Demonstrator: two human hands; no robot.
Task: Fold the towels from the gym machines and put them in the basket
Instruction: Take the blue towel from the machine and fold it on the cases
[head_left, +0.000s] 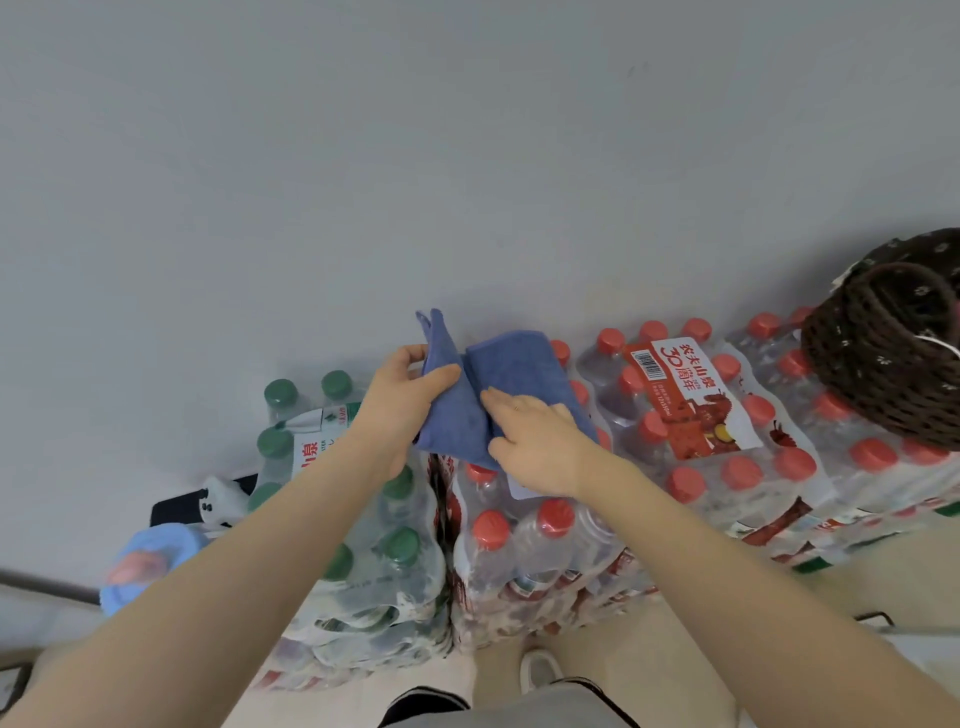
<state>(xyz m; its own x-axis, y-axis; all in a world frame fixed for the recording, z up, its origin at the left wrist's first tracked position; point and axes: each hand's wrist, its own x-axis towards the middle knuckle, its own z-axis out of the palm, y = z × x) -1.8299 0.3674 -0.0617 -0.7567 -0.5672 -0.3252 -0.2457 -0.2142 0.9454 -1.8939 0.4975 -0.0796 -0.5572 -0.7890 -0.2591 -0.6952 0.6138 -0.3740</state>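
A blue towel (511, 366) lies partly folded on top of shrink-wrapped packs of water bottles, close to a grey wall. My left hand (402, 400) pinches the towel's left flap between thumb and fingers and holds it raised, its corner pointing up. My right hand (537, 441) lies flat with straight fingers on the towel's near part, pressing it down. A dark brown woven basket (883, 358) stands on the bottle packs at the far right, about an arm's length from the towel; its inside is only partly visible.
Red-capped bottle packs (727, 441) fill the middle and right, green-capped packs (332, 467) the left. A light blue lidded container (150, 564) and a small white figure (221, 501) sit low at the left. My shoe (540, 670) shows on the pale floor below.
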